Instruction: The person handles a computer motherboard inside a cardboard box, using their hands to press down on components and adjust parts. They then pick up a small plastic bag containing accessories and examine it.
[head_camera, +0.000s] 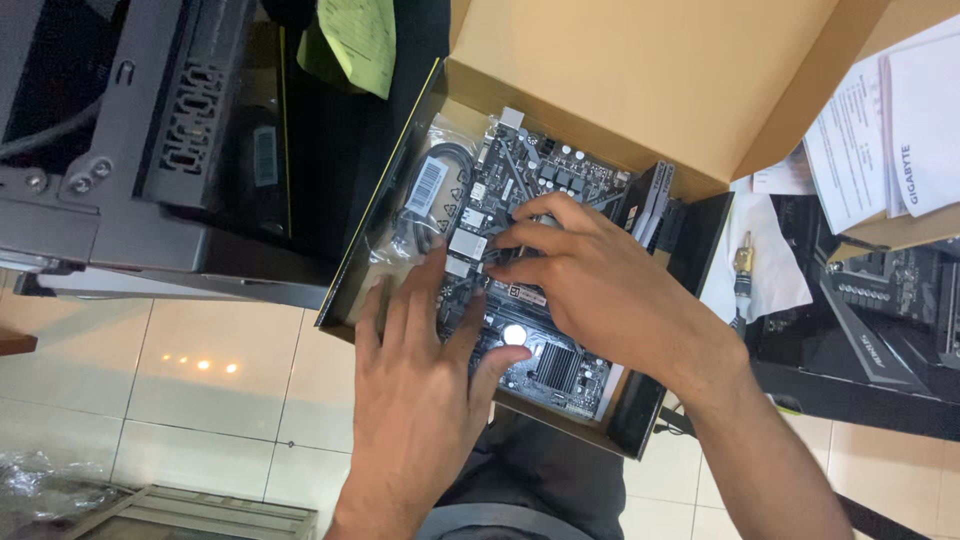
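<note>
So the motherboard (520, 290) sat flat in its open cardboard box (640, 60), filling most of the floor. My left hand (420, 390) lay spread and flat on the board's near-left corner, gripping nothing, probably to steady it. My right hand (590, 280) curled its fingertips onto the middle, maybe pinching something, couldn't tell. A bagged cable (425, 205) crowded the box's left wall, papers (890, 130) lay off to the right

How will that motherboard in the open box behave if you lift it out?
The motherboard is a thin flat panel, so probably stiff and light. Its exposed chips and finned heatsink suggest it is fragile. The left hand and right hand rest on it.
</note>
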